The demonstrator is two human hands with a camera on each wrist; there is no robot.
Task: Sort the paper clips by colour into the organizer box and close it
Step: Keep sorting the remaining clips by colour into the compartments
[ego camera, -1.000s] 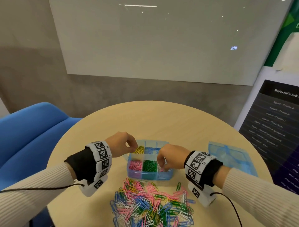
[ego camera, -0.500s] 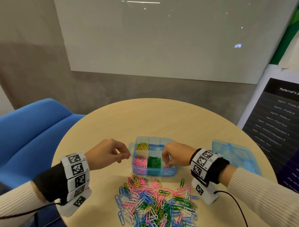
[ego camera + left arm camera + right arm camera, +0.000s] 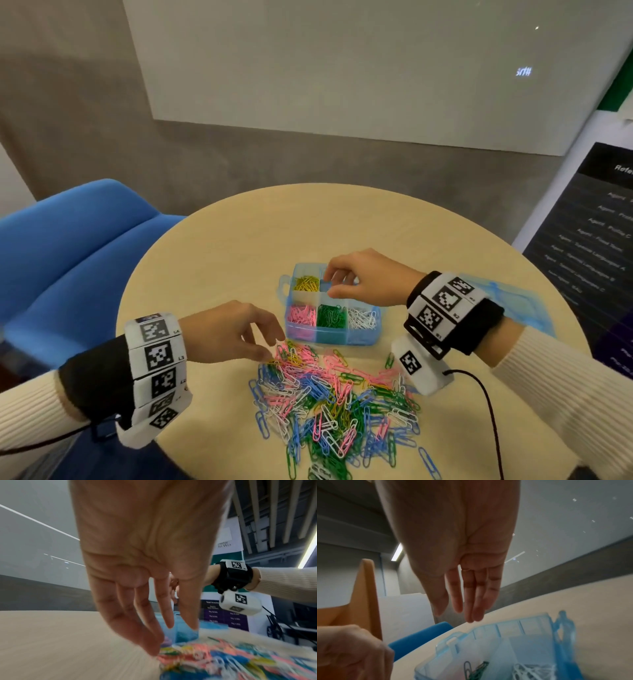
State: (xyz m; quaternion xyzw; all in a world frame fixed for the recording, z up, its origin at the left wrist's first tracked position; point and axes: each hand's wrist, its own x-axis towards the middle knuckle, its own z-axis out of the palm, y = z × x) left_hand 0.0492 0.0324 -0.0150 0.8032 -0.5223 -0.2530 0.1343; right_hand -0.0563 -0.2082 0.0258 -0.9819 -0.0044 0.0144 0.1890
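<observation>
The clear blue organizer box [image 3: 363,337] stands open mid-table, holding yellow, blue, pink, green and white clips in separate compartments. A mixed pile of paper clips [image 3: 329,401] lies in front of it. My left hand [image 3: 272,347] reaches down with straight fingers, whose tips touch the pile's far left edge; the left wrist view shows the left hand [image 3: 171,628] over the blurred pile [image 3: 223,658]. My right hand [image 3: 330,284] hovers over the back middle compartment. In the right wrist view the right hand [image 3: 455,615] has straight fingers above the box [image 3: 488,628], holding nothing.
The box's blue lid [image 3: 513,301] lies on the table behind my right wrist. A blue chair [image 3: 68,257] stands left of the round table [image 3: 222,246], and a dark poster [image 3: 589,257] stands on the right. A black cable [image 3: 486,411] trails from the right wrist camera.
My left hand has drawn back from the yellow compartment to the pile's edge. My right hand has moved from the white compartment to the back middle one and straightened its fingers.
</observation>
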